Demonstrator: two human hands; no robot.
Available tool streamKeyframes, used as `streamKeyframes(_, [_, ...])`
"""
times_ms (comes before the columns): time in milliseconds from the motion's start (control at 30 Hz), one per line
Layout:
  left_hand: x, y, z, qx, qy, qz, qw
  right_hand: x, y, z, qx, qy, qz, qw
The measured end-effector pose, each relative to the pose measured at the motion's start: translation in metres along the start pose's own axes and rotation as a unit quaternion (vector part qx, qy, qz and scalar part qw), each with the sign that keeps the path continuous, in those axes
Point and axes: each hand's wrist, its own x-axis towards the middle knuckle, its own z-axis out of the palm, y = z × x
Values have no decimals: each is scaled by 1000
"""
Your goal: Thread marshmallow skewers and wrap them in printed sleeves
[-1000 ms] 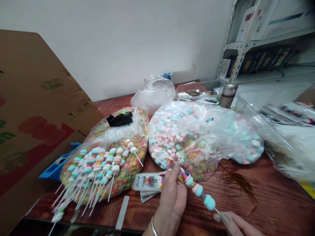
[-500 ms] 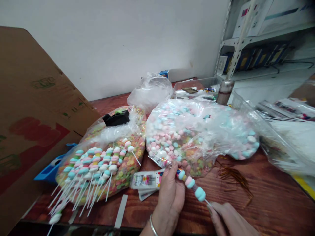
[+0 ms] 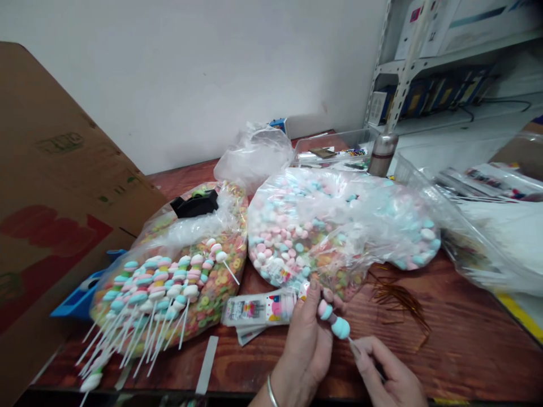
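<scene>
My right hand (image 3: 386, 367) pinches the white stick of a marshmallow candy skewer (image 3: 340, 327). Blue and pink marshmallows show along it, tilted up toward my left hand (image 3: 309, 339). My left hand is closed around the skewer's upper end and a printed plastic bag (image 3: 304, 290); its fingers hide how far the candy sits inside. Just left of that hand lie flat printed bags (image 3: 258, 308) on the table. Finished-looking marshmallow skewers (image 3: 161, 277) rest in a pile on a big bag of ring candies (image 3: 231, 271).
Behind my hands sits a large bag of marshmallows (image 3: 292, 209). Golden twist ties (image 3: 401, 302) lie at right, beside a clear plastic bin (image 3: 470, 254). A black tape dispenser (image 3: 195, 203) tops the ring candies. A cardboard box (image 3: 63, 186) stands at left, near a blue dispenser (image 3: 78, 297).
The skewer's top marshmallows have gone in behind my left fingers, so less of it shows. My left hand has shifted slightly right, and the view has turned a little.
</scene>
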Motion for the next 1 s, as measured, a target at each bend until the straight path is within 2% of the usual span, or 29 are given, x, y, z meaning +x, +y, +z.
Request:
streamKeyframes(167, [8,13,-6,-24,-25,-16,999,8,-8,0,66,4,0,998])
streamKeyframes(267, [14,18,-8,-42,7,-11,999,11,-10,8,96,34,7,995])
streamKeyframes(400, [15,7,-7,-8,43,9,999,10,-11,18,22,62,-14,998])
streamKeyframes(533, [8,-8,-5,21,25,-11,999,8,-16,21,-38,107,-82,990])
streamKeyframes(633, [5,-9,-7,6,-4,-47,999,11,-18,17,-28,111,-64,991])
streamKeyframes(767, [8,5,-10,-28,-27,-44,998,18,-16,5,13,101,-15,995])
streamKeyframes(1000, [29,38,5,-35,2,13,999,25,-17,-7,44,36,10,998])
